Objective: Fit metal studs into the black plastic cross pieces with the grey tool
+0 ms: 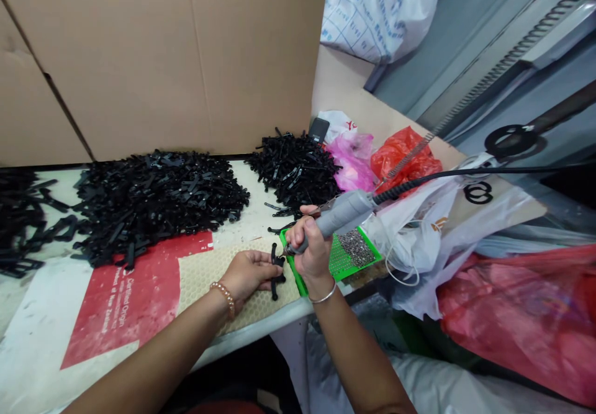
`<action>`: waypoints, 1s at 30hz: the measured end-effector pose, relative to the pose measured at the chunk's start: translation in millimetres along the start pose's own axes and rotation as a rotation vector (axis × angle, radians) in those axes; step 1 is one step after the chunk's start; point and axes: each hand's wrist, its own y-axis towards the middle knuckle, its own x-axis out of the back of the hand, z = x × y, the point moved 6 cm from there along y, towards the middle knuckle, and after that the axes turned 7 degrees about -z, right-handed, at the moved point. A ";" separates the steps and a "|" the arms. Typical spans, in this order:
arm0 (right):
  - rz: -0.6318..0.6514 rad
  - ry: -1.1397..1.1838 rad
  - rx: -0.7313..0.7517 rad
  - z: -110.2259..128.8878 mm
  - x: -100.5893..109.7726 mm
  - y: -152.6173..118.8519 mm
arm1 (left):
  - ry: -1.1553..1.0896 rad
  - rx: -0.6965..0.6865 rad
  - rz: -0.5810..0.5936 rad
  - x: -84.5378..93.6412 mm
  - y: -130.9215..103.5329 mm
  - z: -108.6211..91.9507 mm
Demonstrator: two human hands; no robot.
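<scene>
Between the thumb and fingers of my left hand (251, 272) is a small black plastic part (274, 288), held over the beige textured mat (205, 277). My right hand (311, 246) is wrapped round a grey electric screwdriver (344, 215), tilted with its tip pointing left, at the black part. Whether the tip touches the part is too small to tell. Just right of the mat, partly behind my right hand, lies a green tray (344, 272) with many small metal screws (356, 247) at its far right side.
Heaps of black parts (162, 203) lie along a large cardboard box (162, 60), with a smaller heap (298, 169) behind my hands. Plastic bags (405, 153) crowd the right. A cable (465, 171) and a coiled spring (488, 66) run to the screwdriver.
</scene>
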 end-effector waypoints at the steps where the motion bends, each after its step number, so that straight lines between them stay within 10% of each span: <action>1: -0.001 -0.006 -0.003 -0.3 0.2 -0.2 | 0.003 -0.001 -0.002 0.2 0.1 0.1; 21: 0.267 0.025 -0.110 -20.6 -7.2 -2.3 | -0.012 0.003 -0.038 1.6 1.8 0.7; 30: 0.009 -0.014 0.080 29.1 11.7 11.6 | -0.061 -0.015 -0.073 4.2 0.6 3.1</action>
